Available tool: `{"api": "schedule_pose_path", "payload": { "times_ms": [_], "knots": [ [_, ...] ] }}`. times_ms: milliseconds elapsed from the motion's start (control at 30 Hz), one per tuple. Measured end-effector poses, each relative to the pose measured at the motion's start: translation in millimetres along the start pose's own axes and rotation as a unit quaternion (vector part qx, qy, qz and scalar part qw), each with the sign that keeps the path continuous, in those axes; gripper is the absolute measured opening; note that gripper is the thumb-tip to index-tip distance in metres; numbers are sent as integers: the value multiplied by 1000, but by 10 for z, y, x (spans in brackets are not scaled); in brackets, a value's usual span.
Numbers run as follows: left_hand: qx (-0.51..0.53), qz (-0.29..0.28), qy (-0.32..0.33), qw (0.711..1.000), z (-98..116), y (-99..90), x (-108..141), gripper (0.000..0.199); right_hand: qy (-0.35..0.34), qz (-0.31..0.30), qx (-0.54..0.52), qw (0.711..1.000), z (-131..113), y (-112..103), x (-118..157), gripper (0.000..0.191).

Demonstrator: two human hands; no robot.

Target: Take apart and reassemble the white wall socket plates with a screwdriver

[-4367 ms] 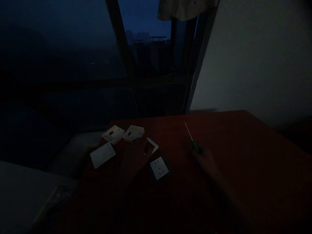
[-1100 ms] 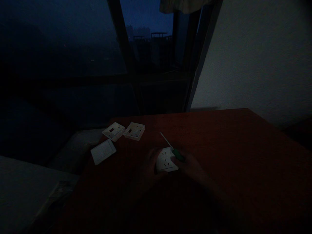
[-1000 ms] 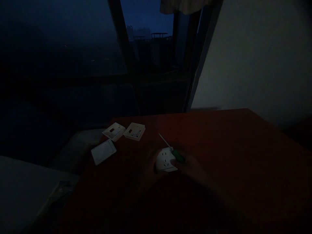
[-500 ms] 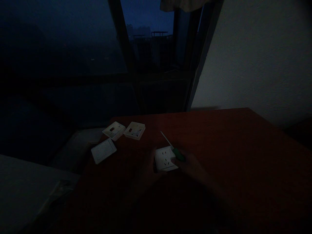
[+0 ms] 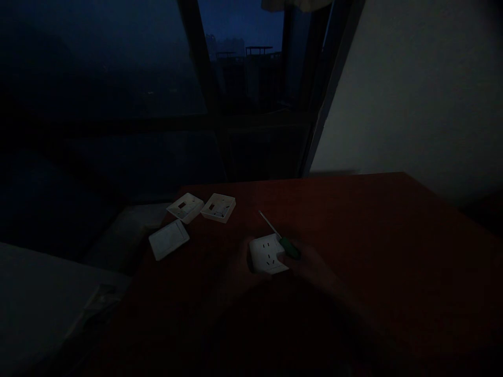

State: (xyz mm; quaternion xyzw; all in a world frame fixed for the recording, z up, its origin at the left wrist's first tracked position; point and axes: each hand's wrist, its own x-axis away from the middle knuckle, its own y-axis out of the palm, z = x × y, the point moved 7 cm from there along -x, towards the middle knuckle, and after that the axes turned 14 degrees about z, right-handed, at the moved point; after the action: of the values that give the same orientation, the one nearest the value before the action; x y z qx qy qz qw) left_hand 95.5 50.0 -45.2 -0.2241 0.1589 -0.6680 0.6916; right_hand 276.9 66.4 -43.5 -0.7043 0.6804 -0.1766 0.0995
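A white wall socket [image 5: 264, 256] with several slots in its face is held between my two hands above the table. My left hand [image 5: 244, 269] is closed around its left and near edges. On the other side my right hand [image 5: 308, 264] grips a screwdriver [image 5: 290, 248] by its green handle, and its thumb rests on the socket's right part. The metal shaft points away to the upper left, touching nothing I can make out. Darkness hides most of the fingers and the underside of the socket.
Two white square back boxes [image 5: 185, 208] lie at the table's far left, side by side. Nearer me, a flat white plate [image 5: 168, 240] lies by the left edge. Behind the reddish-brown table [image 5: 373, 220] are a dark window [image 5: 251, 78] and a pale wall [image 5: 424, 94] on the right.
The view has shifted slightly. The socket's face has tilted a little in my hands; the grip of both hands and the screwdriver look the same.
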Motion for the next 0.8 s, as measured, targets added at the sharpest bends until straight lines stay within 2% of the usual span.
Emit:
{"api": "schedule_pose_path", "payload": {
  "times_ms": [133, 267, 433, 633, 800],
  "knots": [
    [-92, 15, 38, 995, 57, -40, -1, 88, -10, -1, 3, 1000, 22, 6, -8, 37],
    [-160, 39, 112, 980, 167, -85, 1, 94, -20, 4, 2, 1000, 14, 0, -5, 36],
    [-185, 16, 212, 959, 347, -3, 23, 97, -23, -10, -16, 1000, 25, 27, -2, 36],
    [-208, -36, 242, 947, 464, 142, -1, 87, -25, -15, -19, 999, 10, 26, 4, 35],
    [-215, -7, 224, 951, 406, 97, -83, 91, -13, -12, -32, 999, 1, 13, 17, 36]
  ]
}}
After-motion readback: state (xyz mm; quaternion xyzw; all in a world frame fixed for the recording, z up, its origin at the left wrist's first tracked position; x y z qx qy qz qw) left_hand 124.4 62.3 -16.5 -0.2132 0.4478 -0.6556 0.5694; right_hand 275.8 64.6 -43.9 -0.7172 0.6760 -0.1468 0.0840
